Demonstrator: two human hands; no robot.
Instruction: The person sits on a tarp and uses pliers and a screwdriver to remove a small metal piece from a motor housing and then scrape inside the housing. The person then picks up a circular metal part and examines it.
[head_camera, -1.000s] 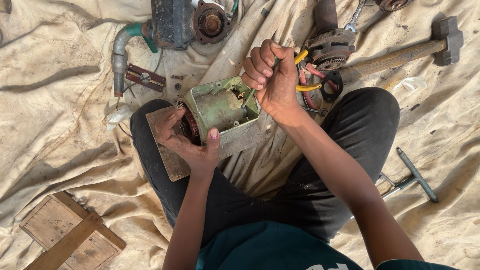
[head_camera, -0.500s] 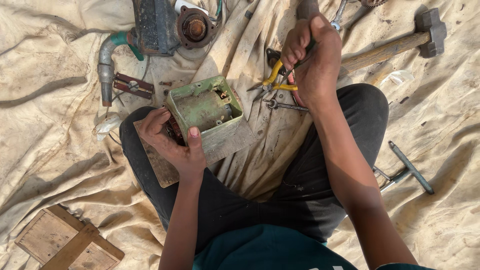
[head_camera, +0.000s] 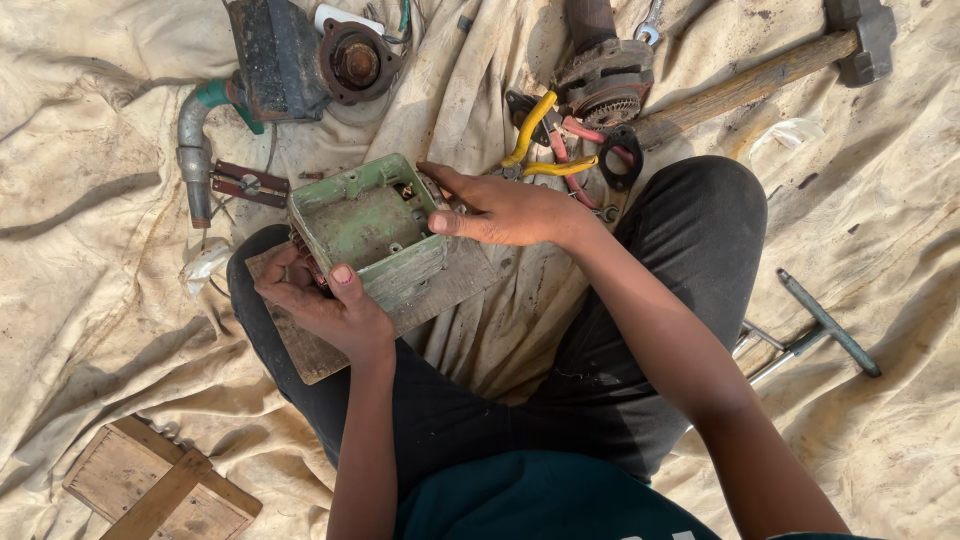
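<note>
The person sat on a dirty cream cloth sheet (head_camera: 90, 300) spread over the floor, legs in dark trousers. A flat worn wooden board (head_camera: 440, 290) lay across the left thigh, and on it rested a green-painted rectangular metal housing (head_camera: 365, 225), open side up and tilted a little. The left hand (head_camera: 325, 305) had its grip clenched on the near left corner of that housing, thumb pressed on the near wall and fingers curled beneath, over a reddish-brown part at the edge. The right hand (head_camera: 500, 210) lay across the housing's right rim with fingers stretched out and loose, fingertips touching the rim and grasping nothing.

Just beyond the right hand lay yellow-handled pliers (head_camera: 535, 140) and red-handled pliers (head_camera: 580, 150) beside a black ring (head_camera: 622, 160). Farther off stood a rusty round motor part (head_camera: 605, 75), a wooden-handled hammer (head_camera: 760, 75) with a dark head, and a dark metal block (head_camera: 275, 60) with a rusty round flange (head_camera: 355, 60). A grey bent pipe (head_camera: 195, 140) lay to the left. A wooden frame (head_camera: 150, 490) sat at the near left, and a grey T-shaped wrench (head_camera: 815, 325) to the right.
</note>
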